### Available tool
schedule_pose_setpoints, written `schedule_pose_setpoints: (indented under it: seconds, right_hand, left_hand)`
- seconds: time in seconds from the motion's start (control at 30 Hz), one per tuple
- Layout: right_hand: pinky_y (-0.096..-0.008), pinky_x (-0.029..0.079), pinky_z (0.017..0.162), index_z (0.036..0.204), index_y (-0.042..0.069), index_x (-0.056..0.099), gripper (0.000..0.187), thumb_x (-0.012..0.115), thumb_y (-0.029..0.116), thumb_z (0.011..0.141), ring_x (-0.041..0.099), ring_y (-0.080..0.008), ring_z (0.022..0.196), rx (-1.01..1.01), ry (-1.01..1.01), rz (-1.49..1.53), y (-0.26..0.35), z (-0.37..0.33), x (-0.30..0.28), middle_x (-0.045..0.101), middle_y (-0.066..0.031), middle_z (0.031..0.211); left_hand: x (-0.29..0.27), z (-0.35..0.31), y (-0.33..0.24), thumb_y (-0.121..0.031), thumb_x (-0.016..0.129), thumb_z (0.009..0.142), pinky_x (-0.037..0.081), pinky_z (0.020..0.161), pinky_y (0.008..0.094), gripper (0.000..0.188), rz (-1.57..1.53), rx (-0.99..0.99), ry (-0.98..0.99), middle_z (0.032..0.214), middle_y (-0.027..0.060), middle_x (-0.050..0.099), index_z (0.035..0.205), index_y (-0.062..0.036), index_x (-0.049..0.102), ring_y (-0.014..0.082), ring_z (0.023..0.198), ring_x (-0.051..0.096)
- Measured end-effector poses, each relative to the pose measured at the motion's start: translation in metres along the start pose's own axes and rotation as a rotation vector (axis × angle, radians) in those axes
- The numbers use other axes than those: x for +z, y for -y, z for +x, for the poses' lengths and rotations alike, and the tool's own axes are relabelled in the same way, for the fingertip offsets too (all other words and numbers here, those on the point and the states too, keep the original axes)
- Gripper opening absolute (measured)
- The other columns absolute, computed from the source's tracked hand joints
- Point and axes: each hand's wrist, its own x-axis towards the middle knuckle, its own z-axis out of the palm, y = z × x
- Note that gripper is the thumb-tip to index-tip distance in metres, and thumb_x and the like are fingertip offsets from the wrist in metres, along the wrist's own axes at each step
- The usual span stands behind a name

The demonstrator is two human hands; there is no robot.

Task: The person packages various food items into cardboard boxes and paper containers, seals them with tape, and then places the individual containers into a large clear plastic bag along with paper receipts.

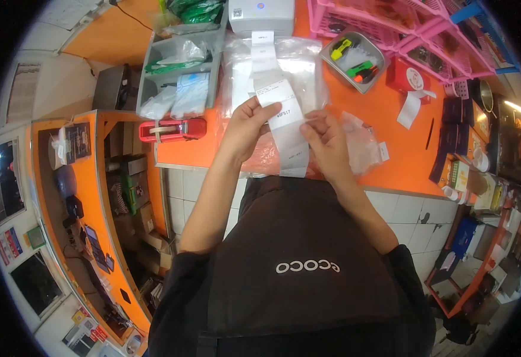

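Note:
A long strip of white printed labels (290, 138) runs down from a white label printer (261, 16) at the back of the orange table. My left hand (250, 128) grips the strip's left edge, the thumb lying over its face. On the other edge, my right hand (327, 143) pinches the strip between thumb and fingers. The strip's lower end hangs by the table's front edge, just above my dark apron. Beneath the strip and hands lie clear plastic bags (305, 62); more crumpled clear plastic (355, 146) is right of my right hand.
A grey sectioned tray (213, 77) with bags stands left, behind a red tape dispenser (177, 130). To the right are a metal tin (361, 86) of markers, pink baskets (361, 37), a red box (398, 74) and a black pen (430, 133). Orange shelving (97, 178) stands at far left.

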Motion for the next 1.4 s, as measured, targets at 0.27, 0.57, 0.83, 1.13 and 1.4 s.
schedule_pose_setpoints:
  seconds: [0.27,0.57,0.83,1.13,1.4]
  right_hand:
    - [-0.0247,0.054,0.073,0.121,0.001,0.061,0.03,0.067,-0.002,0.092,0.064,-0.0095,0.089,-0.153,0.067,-0.246,0.048,0.011,0.016,0.064,-0.0039,0.096]
    - [-0.0294,0.055,0.074,0.109,0.002,0.073,0.022,0.071,0.0,0.088,0.068,-0.0178,0.081,-0.378,0.088,-0.563,0.071,0.006,0.013,0.068,-0.0115,0.091]
    - [-0.0309,0.053,0.08,0.099,0.003,0.072,0.015,0.071,-0.001,0.085,0.069,-0.0243,0.095,-0.717,-0.05,-0.834,0.076,-0.006,0.005,0.069,-0.0149,0.108]
    - [-0.0266,0.05,0.078,0.106,0.0,0.062,0.012,0.064,0.007,0.098,0.06,-0.0124,0.09,-0.226,-0.513,-0.581,0.058,-0.038,-0.19,0.063,-0.0053,0.099]
    - [-0.034,0.052,0.076,0.111,0.001,0.063,0.027,0.073,0.013,0.089,0.059,-0.0263,0.093,-0.341,-0.659,-1.15,-0.04,-0.062,-0.21,0.056,-0.0137,0.104]
  left_hand:
    - [0.022,-0.014,-0.021,-0.014,0.066,0.095,0.057,0.085,0.0318,0.016,-0.248,0.048,-0.001,0.103,0.0055,0.071,0.107,-0.0034,0.066,0.0145,0.094,0.069]
    - [0.034,-0.019,-0.024,-0.014,0.065,0.096,0.057,0.081,0.0302,0.011,-0.221,-0.016,-0.026,0.099,0.0048,0.069,0.102,-0.0041,0.064,0.0136,0.088,0.068]
    - [0.036,-0.008,-0.018,-0.015,0.064,0.097,0.057,0.078,0.0289,0.015,-0.189,0.001,-0.029,0.1,0.0059,0.07,0.108,-0.0054,0.063,0.0137,0.09,0.07]
    - [-0.019,0.008,-0.019,-0.026,0.065,0.099,0.057,0.07,0.0275,0.022,-0.053,0.127,-0.295,0.099,0.0016,0.072,0.112,-0.0088,0.064,0.0114,0.087,0.07]
    - [-0.04,0.043,-0.021,-0.027,0.065,0.101,0.056,0.079,0.0258,0.025,0.084,0.131,-0.18,0.104,-0.0005,0.071,0.117,-0.0088,0.063,0.0084,0.09,0.069]
